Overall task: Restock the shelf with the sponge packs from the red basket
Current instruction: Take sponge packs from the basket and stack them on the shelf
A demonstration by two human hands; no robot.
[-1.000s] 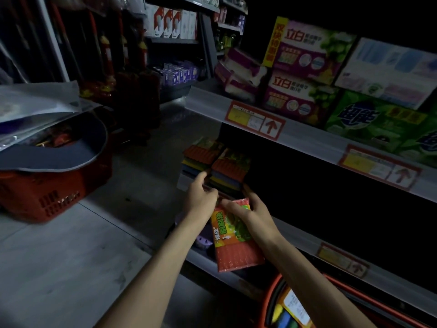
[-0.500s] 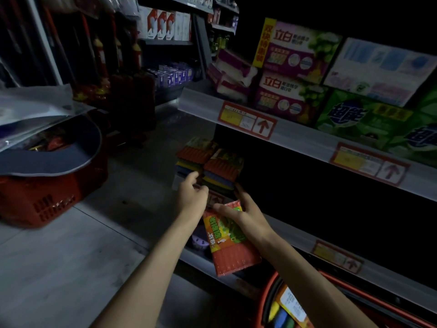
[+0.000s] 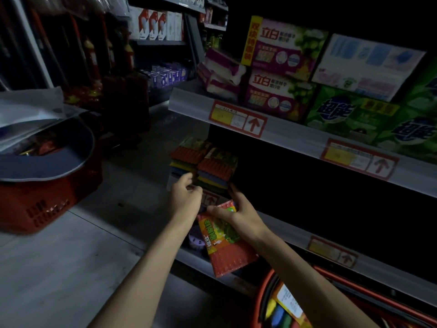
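Head view, looking down a dim aisle: the right hand (image 3: 238,215) grips the top of a sponge pack (image 3: 225,242), orange with a green label, tilted in front of the lower shelf (image 3: 283,227) edge. Just beside it, the left hand (image 3: 186,196) is curled with fingers touching the stacked packs (image 3: 204,165) already on that shelf; whether it pinches one I cannot tell. Below the right forearm, the red basket (image 3: 267,284) holds more packs.

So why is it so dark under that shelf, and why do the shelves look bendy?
Head view: light falls on the upper boxes and the sponge pack in the right hand, while the shelf cavity sits in deep shadow; the wide-angle lens bows straight edges.
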